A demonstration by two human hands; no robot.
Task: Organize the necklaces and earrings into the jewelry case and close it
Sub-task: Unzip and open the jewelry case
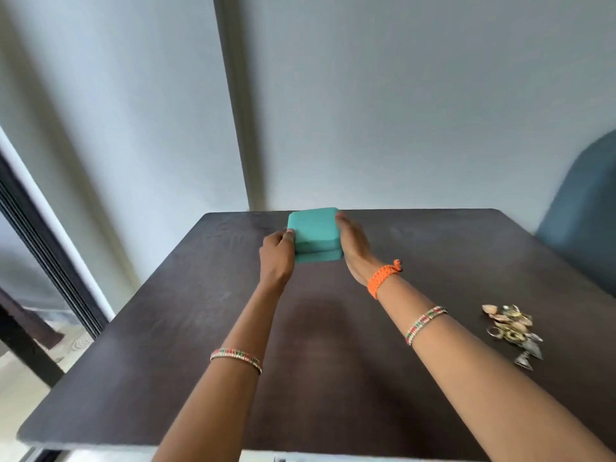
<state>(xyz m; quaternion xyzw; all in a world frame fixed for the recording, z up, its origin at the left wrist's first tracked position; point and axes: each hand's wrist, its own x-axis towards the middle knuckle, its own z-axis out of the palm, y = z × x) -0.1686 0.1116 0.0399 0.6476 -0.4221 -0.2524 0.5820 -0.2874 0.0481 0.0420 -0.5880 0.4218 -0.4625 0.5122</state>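
Observation:
A teal jewelry case (315, 234) stands shut near the far edge of the dark table (186, 328). My left hand (276, 258) grips its left side, thumb on the lid's corner. My right hand (355, 248) holds its right side, fingers running along the wall. A pile of earrings and other jewelry (511, 331), gold and silver pieces, lies on the table to the right, apart from both hands.
A blue chair back (586, 208) rises behind the table's right far corner. A pale wall runs behind the table. A dark door frame (43, 261) and floor lie to the left, past the table's edge.

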